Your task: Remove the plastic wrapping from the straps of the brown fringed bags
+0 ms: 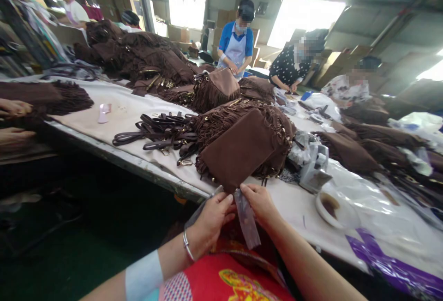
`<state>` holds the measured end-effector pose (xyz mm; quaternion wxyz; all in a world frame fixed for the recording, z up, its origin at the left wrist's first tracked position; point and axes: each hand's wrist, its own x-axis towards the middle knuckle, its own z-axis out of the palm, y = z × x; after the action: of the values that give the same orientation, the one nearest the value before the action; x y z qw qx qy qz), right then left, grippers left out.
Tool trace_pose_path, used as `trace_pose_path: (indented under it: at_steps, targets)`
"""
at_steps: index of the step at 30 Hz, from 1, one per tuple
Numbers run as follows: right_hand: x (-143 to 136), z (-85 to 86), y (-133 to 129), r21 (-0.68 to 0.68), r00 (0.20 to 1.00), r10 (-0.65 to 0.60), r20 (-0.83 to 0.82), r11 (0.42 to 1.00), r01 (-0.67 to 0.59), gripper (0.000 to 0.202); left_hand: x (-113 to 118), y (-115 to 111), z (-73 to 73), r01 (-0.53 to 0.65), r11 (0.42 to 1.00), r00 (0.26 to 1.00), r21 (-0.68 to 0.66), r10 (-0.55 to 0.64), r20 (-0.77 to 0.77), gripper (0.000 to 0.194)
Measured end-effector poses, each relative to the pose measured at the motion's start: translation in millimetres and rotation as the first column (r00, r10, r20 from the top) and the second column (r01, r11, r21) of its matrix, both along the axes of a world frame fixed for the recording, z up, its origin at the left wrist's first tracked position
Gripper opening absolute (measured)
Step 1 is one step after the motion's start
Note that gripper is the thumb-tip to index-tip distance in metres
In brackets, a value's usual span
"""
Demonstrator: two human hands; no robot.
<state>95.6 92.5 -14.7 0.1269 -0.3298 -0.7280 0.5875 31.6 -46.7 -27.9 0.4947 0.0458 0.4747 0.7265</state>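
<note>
Plastic strip (pixel 247 222) hangs at the near edge of the table (pixel 131 107), just below the near corner of a brown bag (pixel 238 148). My right hand (pixel 259 201) is narrow, pinching the strip's upper end between thumb and finger. My left hand (pixel 212 215) is just beside it, fingers drawn together over more clear plastic; whether they grip it firmly, I am not able to say. In my opinion, this work asks for a light pinch near the end, both wrists low, and an even pull, so that the plastic does not crease and the bag's corner does not bend. The bag lies sloping against fringed bags; its inside is hidden, so I do not know if something is in it. On the right, a white bowl (pixel 320 207) contains something brown, maybe a liquid. Near it lies a large clear plastic sheet (pixel 367 195); I see nothing certain inside its folds.
</note>
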Motion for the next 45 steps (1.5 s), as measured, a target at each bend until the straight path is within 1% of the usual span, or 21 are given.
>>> trace_pose_path:
  at_steps: [2, 4, 8, 9, 13, 16, 18, 23, 27, 29, 31, 32, 33, 34, 36, 38, 40, 41, 42, 43, 45]
  targets:
    - [0, -1.7, -5, -0.144, 0.999, 0.015, -0.037, 0.989, -0.02, 0.038, 0, 1, 2.2, -0.012, 1.0, 1.0, 0.015, 0.012, 0.013, 0.035]
    - [-2, -4.1, -8, -0.189, 0.999, 0.013, -0.036, 0.982, -0.02, 0.036, 0, 2, 4.2, -0.026, 1.0, 0.999, 0.006, 0.026, 0.026, 0.035]
    - [-11, -10.3, -9, -0.02, 1.0, -0.002, 0.003, 1.0, 0.002, 0.033, -1, 3, 4.9, -0.069, 0.997, 0.998, -0.023, 0.069, 0.011, 0.032]
    - [-14, -11.4, -10, -0.013, 1.0, -0.002, -0.002, 1.0, 0.002, 0.032, -2, 2, 4.6, -0.079, 0.997, 0.997, -0.017, 0.079, 0.005, 0.031]
    - [-24, -10.9, -16, -0.118, 0.998, 0.034, -0.047, 0.992, -0.039, 0.033, -15, -8, 5.1, -0.095, 0.995, 0.993, 0.031, 0.097, -0.063, 0.028]
    - [-32, -8.8, -25, -0.082, 0.995, 0.074, -0.071, 0.993, -0.08, 0.033, -29, -20, 8.5, -0.082, 0.996, 0.988, 0.044, 0.087, -0.125, 0.026]
    - [-36, -9.6, -31, -0.032, 0.993, 0.078, -0.086, 0.996, -0.081, 0.034, -34, -28, 9.8, -0.07, 0.997, 0.99, 0.039, 0.074, -0.121, 0.025]
    - [-42, -16.3, -44, 0.117, 0.994, 0.063, -0.088, 0.992, -0.052, 0.034, -26, -33, 2.6, -0.028, 0.998, 0.999, -0.047, 0.027, -0.036, 0.031]
    - [-43, -16.1, -45, 0.129, 0.998, 0.041, -0.051, 0.991, -0.034, 0.037, -20, -25, -4.3, -0.032, 0.997, 0.999, -0.067, 0.033, 0.009, 0.034]
    - [-39, -14.3, -40, 0.13, 1.0, 0.019, -0.018, 0.991, -0.016, 0.042, -20, -23, -4.7, -0.036, 0.994, 0.999, -0.1, 0.036, -0.007, 0.032]
    - [-32, -12.8, -34, 0.216, 1.0, 0.0, -0.016, 0.976, 0.003, 0.041, -21, -22, -4.0, -0.048, 0.988, 0.997, -0.145, 0.04, -0.061, 0.032]
    - [-26, -12.2, -30, 0.301, 0.999, 0.016, -0.044, 0.954, -0.002, 0.037, -21, -22, -3.5, -0.056, 0.984, 0.995, -0.169, 0.041, -0.087, 0.032]
    - [-20, -11.7, -27, 0.401, 0.994, 0.07, -0.089, 0.915, -0.029, 0.031, -21, -22, -3.4, -0.064, 0.98, 0.993, -0.19, 0.044, -0.108, 0.032]
    - [-14, -11.0, -24, 0.506, 0.978, 0.16, -0.131, 0.859, -0.072, 0.025, -21, -23, -3.5, -0.068, 0.977, 0.992, -0.204, 0.044, -0.12, 0.033]
    - [-5, -8.2, -20, 0.693, 0.912, 0.383, -0.144, 0.697, -0.183, 0.026, -19, -22, -5.3, -0.067, 0.976, 0.991, -0.21, 0.04, -0.129, 0.033]
    - [-2, -3.2, -18, 0.818, 0.84, 0.54, -0.057, 0.508, -0.271, 0.032, -17, -22, -8.8, -0.077, 0.978, 0.988, -0.196, 0.048, -0.148, 0.032]
    - [-5, 3.3, -17, 0.886, 0.808, 0.588, 0.044, 0.351, -0.304, 0.031, -15, -22, -12.9, -0.105, 0.979, 0.977, -0.174, 0.068, -0.205, 0.029]
    - [-7, 6.5, -18, 0.904, 0.802, 0.593, 0.08, 0.296, -0.309, 0.027, -15, -22, -14.6, -0.125, 0.979, 0.966, -0.161, 0.083, -0.245, 0.028]
    - [-10, 9.2, -18, 0.912, 0.798, 0.593, 0.106, 0.261, -0.315, 0.024, -14, -23, -15.7, -0.148, 0.978, 0.953, -0.145, 0.101, -0.286, 0.027]
    - [-13, 11.4, -19, 0.914, 0.799, 0.59, 0.118, 0.249, -0.319, 0.022, -13, -24, -16.2, -0.171, 0.977, 0.937, -0.131, 0.12, -0.328, 0.028]
    - [-18, 13.4, -20, 0.906, 0.804, 0.582, 0.121, 0.266, -0.329, 0.02, -12, -27, -14.9, -0.216, 0.971, 0.895, -0.1, 0.156, -0.417, 0.028]
